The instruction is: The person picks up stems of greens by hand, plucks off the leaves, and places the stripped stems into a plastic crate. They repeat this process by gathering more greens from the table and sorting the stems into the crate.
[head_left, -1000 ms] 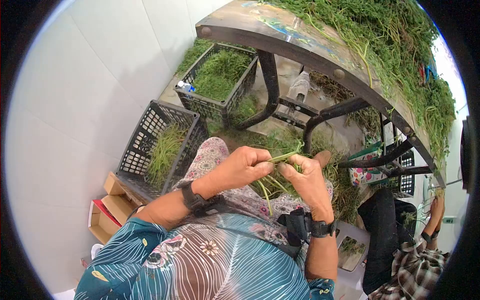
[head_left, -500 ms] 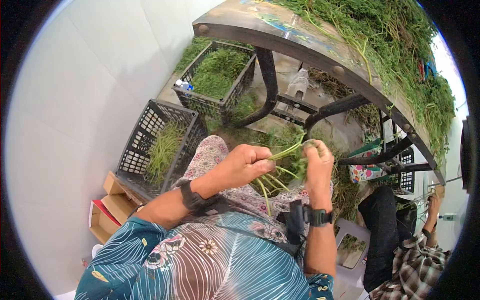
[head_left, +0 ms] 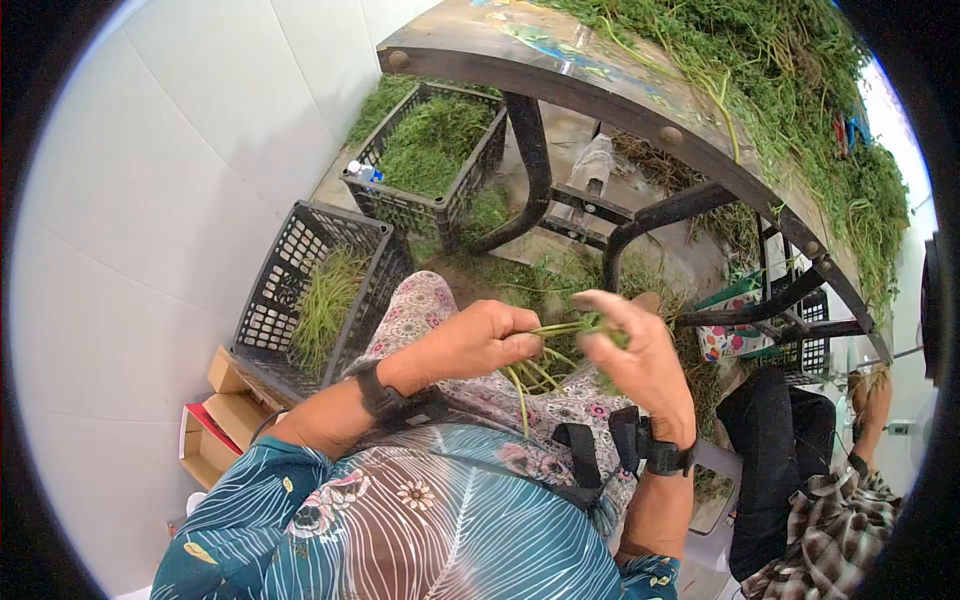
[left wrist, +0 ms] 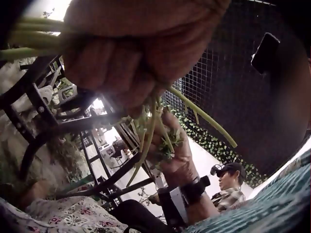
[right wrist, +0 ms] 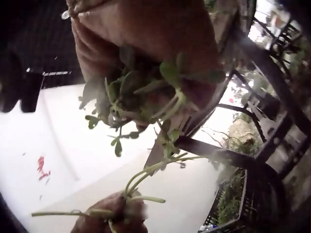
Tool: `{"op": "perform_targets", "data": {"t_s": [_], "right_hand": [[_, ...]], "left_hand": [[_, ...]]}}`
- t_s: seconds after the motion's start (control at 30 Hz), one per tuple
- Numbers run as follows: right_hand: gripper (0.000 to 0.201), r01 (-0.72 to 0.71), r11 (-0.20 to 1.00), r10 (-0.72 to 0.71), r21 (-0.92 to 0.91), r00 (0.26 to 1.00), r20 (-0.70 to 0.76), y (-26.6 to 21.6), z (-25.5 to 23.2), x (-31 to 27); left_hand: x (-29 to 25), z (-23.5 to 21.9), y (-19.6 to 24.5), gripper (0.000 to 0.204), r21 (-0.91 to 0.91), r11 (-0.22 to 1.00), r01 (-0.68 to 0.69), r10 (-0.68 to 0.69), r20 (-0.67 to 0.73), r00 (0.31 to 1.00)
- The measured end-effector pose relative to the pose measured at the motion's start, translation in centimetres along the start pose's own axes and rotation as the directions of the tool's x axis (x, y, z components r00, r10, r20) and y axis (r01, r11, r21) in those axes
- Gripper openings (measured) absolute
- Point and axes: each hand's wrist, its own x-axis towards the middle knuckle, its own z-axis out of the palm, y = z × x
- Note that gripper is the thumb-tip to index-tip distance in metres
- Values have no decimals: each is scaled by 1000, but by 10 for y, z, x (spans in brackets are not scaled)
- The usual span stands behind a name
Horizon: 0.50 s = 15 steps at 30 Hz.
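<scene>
Just above the lap, my left hand [head_left: 488, 336] grips several thin green stems [head_left: 522, 395], whose cut ends hang below the fist. From its thumb side the stems [right wrist: 138, 180] reach toward my right hand [head_left: 645, 358], as the right wrist view also shows. A bunch of small-leaved green sprigs [right wrist: 167, 77] lies within the right hand's curled lower fingers. In the head view its thumb and forefinger are spread and blurred around leaves at the stems' tips. The left wrist view shows stems [left wrist: 206, 119] poking out under the left fist.
A black crate [head_left: 262, 300] with trimmed stems stands at the left, another crate [head_left: 395, 205] with leafy greens behind it. Greens [head_left: 790, 90] are heaped on the table [head_left: 450, 35], whose black legs [head_left: 530, 160] stand ahead. Another person [head_left: 830, 530] sits at the right.
My right hand pulled rightward along the stems, then came back with thumb and forefinger spreading. The left hand keeps its grip and has shifted slightly left and down.
</scene>
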Motion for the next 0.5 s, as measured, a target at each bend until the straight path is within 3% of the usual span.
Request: {"op": "perform_targets", "data": {"t_s": [0.07,0.17,0.3,0.4,0.5], "right_hand": [[26,61,991,-43,-118,987,152,-2,4,3],[21,15,965,35,-262,982,184,4,1,3],[16,-4,970,30,-243,994,101,9,-3,-8],[15,67,948,-52,-312,997,54,27,-2,-14],[15,25,937,-7,-349,999,53,29,3,-15]], "left_hand": [[-1,-1,3,18,22,999,-28,28,3,1000],[-4,-8,5,18,52,999,-8,8,-4,1000],[-7,-17,7,19,38,998,54,-54,-13,998],[-6,-18,-4,20,49,998,35,-34,-24,999],[-7,-19,3,20,36,998,56,-56,-9,998]]}}
